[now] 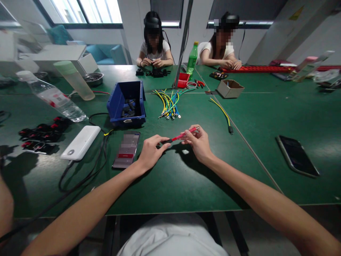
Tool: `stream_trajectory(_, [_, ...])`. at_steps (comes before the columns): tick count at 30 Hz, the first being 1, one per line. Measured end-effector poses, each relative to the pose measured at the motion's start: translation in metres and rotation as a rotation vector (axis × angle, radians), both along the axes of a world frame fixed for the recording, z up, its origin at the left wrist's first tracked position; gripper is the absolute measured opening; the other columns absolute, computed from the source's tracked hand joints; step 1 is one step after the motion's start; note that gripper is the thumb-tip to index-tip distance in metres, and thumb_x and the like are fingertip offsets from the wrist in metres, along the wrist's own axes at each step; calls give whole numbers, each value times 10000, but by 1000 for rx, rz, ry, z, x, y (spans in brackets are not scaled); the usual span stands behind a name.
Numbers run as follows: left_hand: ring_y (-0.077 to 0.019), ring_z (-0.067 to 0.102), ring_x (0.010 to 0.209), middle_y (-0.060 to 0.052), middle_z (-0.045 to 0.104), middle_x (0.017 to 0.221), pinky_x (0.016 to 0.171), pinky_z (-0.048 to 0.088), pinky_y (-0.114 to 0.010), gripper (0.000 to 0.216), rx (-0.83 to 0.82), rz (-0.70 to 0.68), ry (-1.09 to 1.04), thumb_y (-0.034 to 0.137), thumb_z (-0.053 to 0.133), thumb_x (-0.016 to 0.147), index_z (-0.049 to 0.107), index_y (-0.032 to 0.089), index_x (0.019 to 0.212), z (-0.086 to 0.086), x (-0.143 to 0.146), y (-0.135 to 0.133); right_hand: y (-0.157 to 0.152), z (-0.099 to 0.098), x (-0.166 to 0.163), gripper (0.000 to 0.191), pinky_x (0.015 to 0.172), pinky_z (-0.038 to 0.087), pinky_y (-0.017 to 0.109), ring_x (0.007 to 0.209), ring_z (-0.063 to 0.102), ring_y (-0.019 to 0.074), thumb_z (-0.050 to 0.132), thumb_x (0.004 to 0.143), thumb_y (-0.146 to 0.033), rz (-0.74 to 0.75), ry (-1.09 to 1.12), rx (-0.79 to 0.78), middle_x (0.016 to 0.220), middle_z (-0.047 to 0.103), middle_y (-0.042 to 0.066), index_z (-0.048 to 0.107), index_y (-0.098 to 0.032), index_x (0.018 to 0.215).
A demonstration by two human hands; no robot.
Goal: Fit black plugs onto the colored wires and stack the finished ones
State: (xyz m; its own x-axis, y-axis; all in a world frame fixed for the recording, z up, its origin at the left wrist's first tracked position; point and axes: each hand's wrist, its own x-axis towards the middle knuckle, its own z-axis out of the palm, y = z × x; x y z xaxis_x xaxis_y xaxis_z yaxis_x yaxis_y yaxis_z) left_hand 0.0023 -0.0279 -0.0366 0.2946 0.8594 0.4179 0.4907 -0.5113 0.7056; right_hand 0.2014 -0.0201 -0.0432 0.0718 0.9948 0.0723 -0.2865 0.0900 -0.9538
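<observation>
Above the middle of the table, my left hand (153, 151) is closed, its thumb and fingers pinching a small black sleeve (167, 141). My right hand (198, 144) grips a thin red pen-like tool (183, 135) with a silvery far end. The tool's left end meets the black sleeve; whether it goes inside I cannot tell. Beyond my hands lies a bundle of yellow, green and blue wires (170, 103) with ring terminals. To the right rests one yellow-green wire (222, 110) with a black sleeve at its near end. A blue bin (126, 122) holds several black sleeves.
Left of my hands lie a phone (126, 151), a white power bank (81, 142) with a black cable, and a tilted water bottle (53, 96). Another phone (297, 155) is at right. A cardboard box (230, 89) and green bottle (191, 60) stand farther back. Two people work across the table.
</observation>
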Motion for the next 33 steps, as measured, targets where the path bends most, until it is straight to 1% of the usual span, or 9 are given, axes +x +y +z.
stream_trajectory(4, [-175, 684, 780, -51, 744, 934, 759, 543, -308, 162, -31, 4, -22, 244, 658, 849, 725, 176, 979, -1, 0, -2, 0, 0, 0, 378, 557, 571, 262, 702, 715, 175, 760, 727, -413, 2, 3, -11, 779, 701, -11, 458, -240, 874])
stream_trajectory(7, [-187, 698, 806, -46, 749, 968, 771, 551, -322, 176, -57, 7, -20, 248, 634, 865, 725, 184, 1000, -1, 0, -3, 0, 0, 0, 383, 568, 575, 268, 728, 721, 185, 765, 722, -411, 26, 10, -19, 809, 709, -1, 459, -240, 876])
stream_trajectory(12, [-192, 700, 815, -45, 750, 968, 771, 556, -327, 181, -58, 2, -14, 254, 621, 869, 726, 188, 1001, -1, 0, -2, -1, -2, 0, 360, 576, 576, 270, 759, 722, 187, 761, 729, -389, 40, 14, -11, 821, 713, 1, 468, -240, 875])
stream_trajectory(19, [-194, 701, 821, -50, 750, 961, 766, 558, -319, 170, -34, -6, -18, 251, 642, 851, 725, 182, 983, -2, 1, -3, -2, -1, -2, 356, 560, 571, 277, 744, 729, 205, 752, 732, -405, 46, -12, -18, 797, 711, -2, 470, -239, 871])
stream_trajectory(26, [-168, 685, 755, -39, 752, 932, 749, 548, -303, 168, -32, 5, -23, 239, 646, 851, 722, 179, 988, -2, 1, -4, -3, 0, -3, 350, 570, 572, 271, 727, 727, 190, 765, 728, -371, 81, 19, -25, 844, 730, 13, 477, -234, 874])
stream_trajectory(33, [-168, 679, 733, -44, 750, 904, 739, 554, -303, 178, 30, 18, -52, 250, 666, 836, 721, 182, 990, -5, 1, -5, -3, 1, -2, 351, 561, 571, 261, 740, 729, 196, 777, 711, -383, 82, 30, -47, 827, 734, 21, 503, -227, 867])
